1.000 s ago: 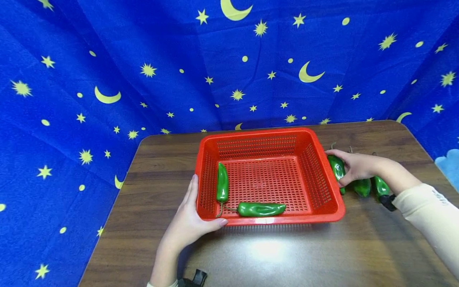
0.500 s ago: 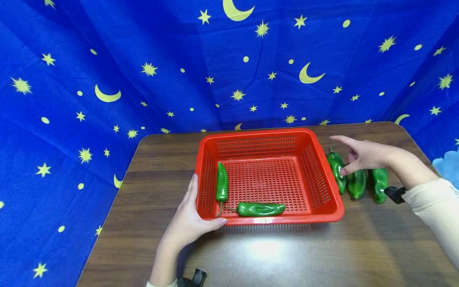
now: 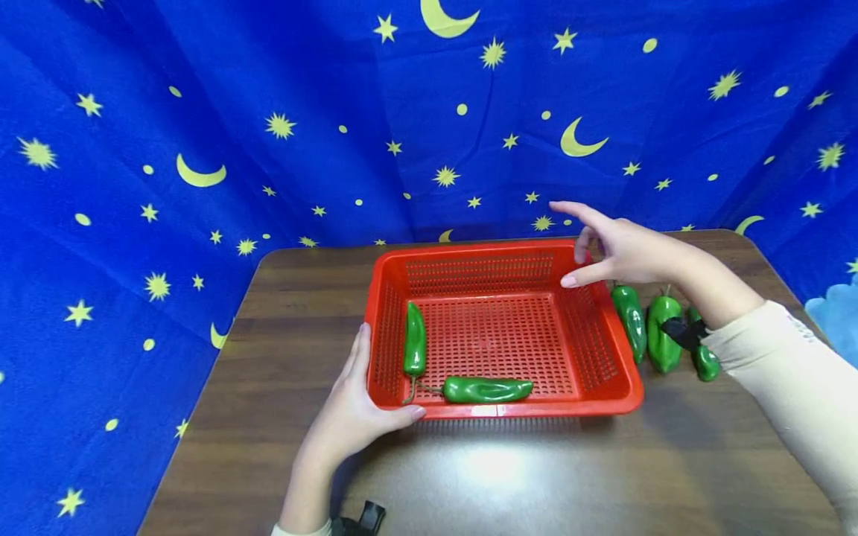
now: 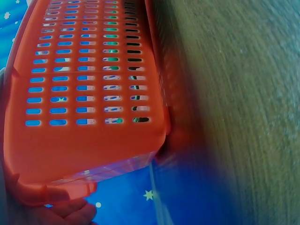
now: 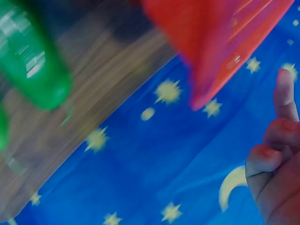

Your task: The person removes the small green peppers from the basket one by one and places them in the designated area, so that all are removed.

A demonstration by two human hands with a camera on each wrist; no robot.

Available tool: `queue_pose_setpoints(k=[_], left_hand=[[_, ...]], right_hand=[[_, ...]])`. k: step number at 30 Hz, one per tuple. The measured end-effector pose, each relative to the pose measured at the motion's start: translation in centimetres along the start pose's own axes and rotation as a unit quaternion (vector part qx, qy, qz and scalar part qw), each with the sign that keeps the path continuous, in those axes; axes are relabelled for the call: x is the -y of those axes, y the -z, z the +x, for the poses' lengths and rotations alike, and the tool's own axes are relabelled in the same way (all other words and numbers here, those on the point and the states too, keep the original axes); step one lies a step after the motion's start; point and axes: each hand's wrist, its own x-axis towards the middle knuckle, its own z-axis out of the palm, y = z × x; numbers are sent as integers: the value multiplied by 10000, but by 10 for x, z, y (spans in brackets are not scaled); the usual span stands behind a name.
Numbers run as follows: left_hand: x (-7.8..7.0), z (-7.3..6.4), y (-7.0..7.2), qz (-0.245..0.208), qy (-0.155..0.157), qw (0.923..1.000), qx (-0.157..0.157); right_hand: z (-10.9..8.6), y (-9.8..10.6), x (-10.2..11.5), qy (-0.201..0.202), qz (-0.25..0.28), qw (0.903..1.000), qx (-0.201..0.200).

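A red plastic basket [image 3: 496, 409] with slotted walls stands on the wooden table. My left hand [image 3: 351, 406] grips its near left corner, thumb on the front rim and fingers along the left side. Inside, one green pepper [image 3: 415, 340] lies along the left wall and another green pepper [image 3: 488, 389] along the front wall. Over the basket's far right corner is my right hand [image 3: 620, 247], fingers spread and holding nothing. Outside the right wall lie three more green peppers: one pepper [image 3: 628, 321] close to the basket, a middle pepper [image 3: 662, 350], and an outer pepper [image 3: 705, 363] partly behind the wrist strap.
The brown table [image 3: 281, 327] extends to the left and in front of the basket. A blue cloth [image 3: 322, 97] with yellow stars and moons hangs behind and at both sides. A black strap [image 3: 685, 333] is on the right wrist.
My right hand has left the peppers beside the basket, rising and moving left to the far right corner of the basket. The left hand and the basket have stayed in place.
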Motion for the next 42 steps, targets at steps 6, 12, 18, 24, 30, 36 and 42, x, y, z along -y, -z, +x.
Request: queue_pose_setpoints(k=[6, 12, 18, 24, 30, 36, 42], left_hand=[[-1, 1, 4, 40, 37, 10000, -8], [-1, -1, 2, 30, 130, 9999, 22], [0, -4, 3, 3, 69, 10000, -23], [1, -4, 4, 5, 16, 10000, -21], [2, -2, 4, -13, -68, 9999, -79], [2, -1, 2, 106, -33, 9999, -30], [0, 0, 2, 41, 34, 10000, 44]], right_hand=[[26, -19, 30, 253, 227, 9988, 356], [45, -42, 53, 605, 197, 9948, 793], [61, -70, 81, 796, 4, 9913, 1046], [70, -112, 103, 792, -222, 9892, 1217], [77, -147, 120, 828, -269, 9878, 1293], [85, -169, 131, 800, -714, 9851, 1345], [92, -181, 133, 423, -1011, 9813, 1580]])
